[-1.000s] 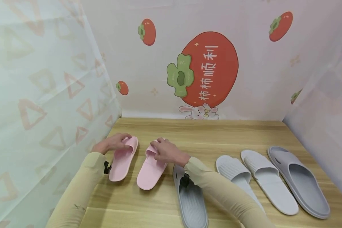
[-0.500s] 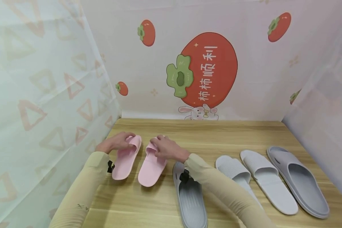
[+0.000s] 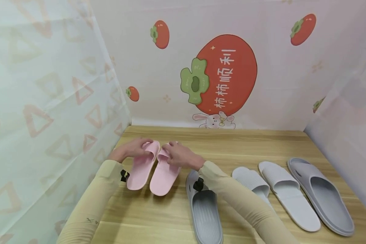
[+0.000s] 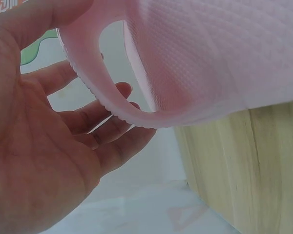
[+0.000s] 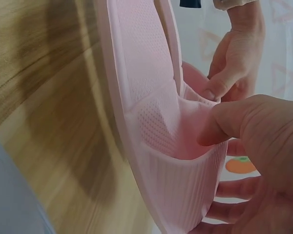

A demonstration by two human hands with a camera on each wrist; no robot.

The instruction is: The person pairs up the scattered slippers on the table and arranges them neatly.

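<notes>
Two pink slippers stand side by side at the left of the table, toes pointing away from me and close together. My left hand [image 3: 135, 147] holds the left pink slipper [image 3: 139, 171] by its strap. In the left wrist view, the thumb lies over that strap [image 4: 85, 58] and the other fingers spread along its outer side. By its strap, too, the right pink slipper [image 3: 164, 179] is held in my right hand [image 3: 183, 156]. The right wrist view has the thumb [image 5: 229, 119] tucked into the foot opening and the fingers outside, against the ribbed strap [image 5: 183, 187].
Beneath my right forearm lies a grey slipper [image 3: 205, 213]. Two white slippers [image 3: 250, 178] and another grey slipper [image 3: 323, 196] stand in a row on the right of the wooden table [image 3: 219, 142]. Printed cloth walls [image 3: 152, 67] enclose its back and sides.
The left hand has carried its pink slipper to the right, narrowing the gap between the pair. The right hand's pink slipper has shifted slightly away from me. The other slippers have stayed put.
</notes>
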